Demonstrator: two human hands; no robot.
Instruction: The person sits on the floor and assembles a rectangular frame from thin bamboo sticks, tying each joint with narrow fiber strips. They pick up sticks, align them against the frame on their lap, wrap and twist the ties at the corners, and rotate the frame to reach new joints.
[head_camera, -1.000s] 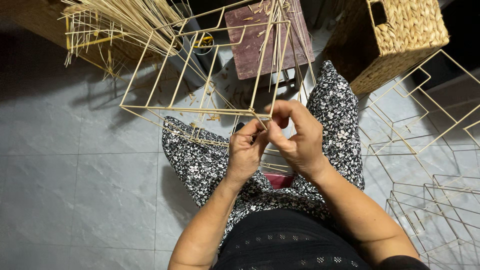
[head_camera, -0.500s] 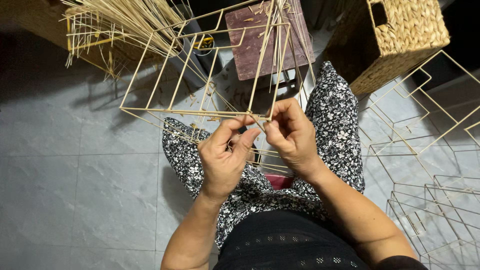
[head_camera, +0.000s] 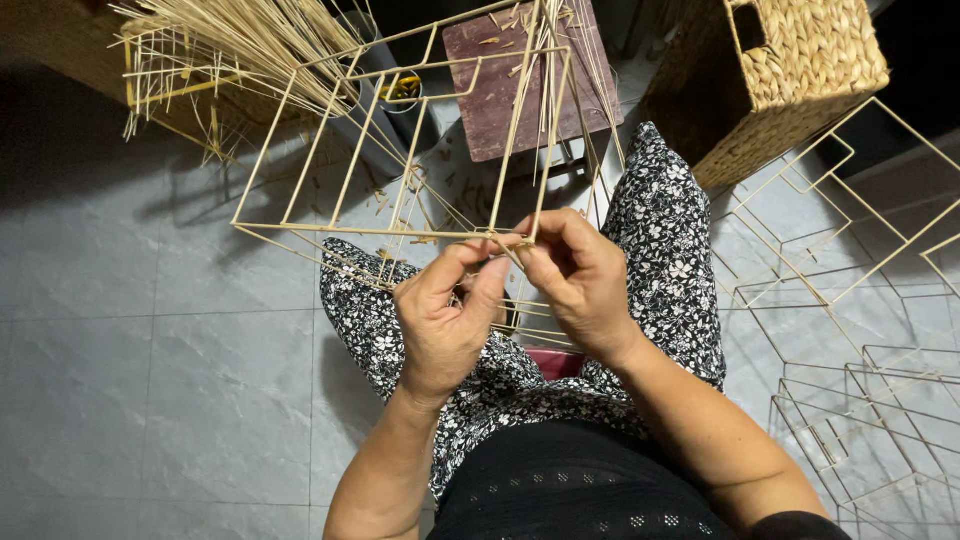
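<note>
Both hands meet at one wire frame (head_camera: 400, 170) resting on the lap. The left hand (head_camera: 445, 320) and right hand (head_camera: 580, 280) pinch a thin fibre strand (head_camera: 505, 245) at its near rail. Beyond the right hand stands one woven basket (head_camera: 800, 70); several bare frames (head_camera: 850, 330) lie beside it.

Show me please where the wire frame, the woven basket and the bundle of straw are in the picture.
wire frame (head_camera: 340, 232), head view: on its near bottom rod.
woven basket (head_camera: 800, 60), head view: on its woven side wall.
bundle of straw (head_camera: 250, 35), head view: on the middle of the stalks.
</note>
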